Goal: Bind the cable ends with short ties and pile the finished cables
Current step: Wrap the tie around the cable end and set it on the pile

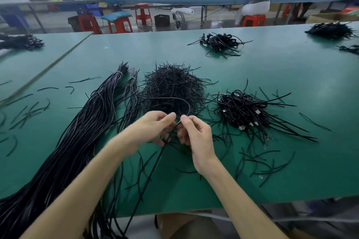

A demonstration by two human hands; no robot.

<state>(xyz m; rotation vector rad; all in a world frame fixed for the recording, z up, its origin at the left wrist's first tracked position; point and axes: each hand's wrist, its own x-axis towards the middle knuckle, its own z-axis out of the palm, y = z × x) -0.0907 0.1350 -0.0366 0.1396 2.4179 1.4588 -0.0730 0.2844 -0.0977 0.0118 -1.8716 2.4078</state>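
Even bright light, warped blurry edges

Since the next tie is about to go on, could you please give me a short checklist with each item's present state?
1. Grip: ok; left hand and right hand pinch the cable, looped above them.
2. Tie in the fingers: cannot tell.
3. Supply: ok; heap of ties lies just beyond the hands.
4. Drop spot: ok; pile of finished cables sits right of the heap.
5. Next stock: ok; bundle of long cables lies on the left.
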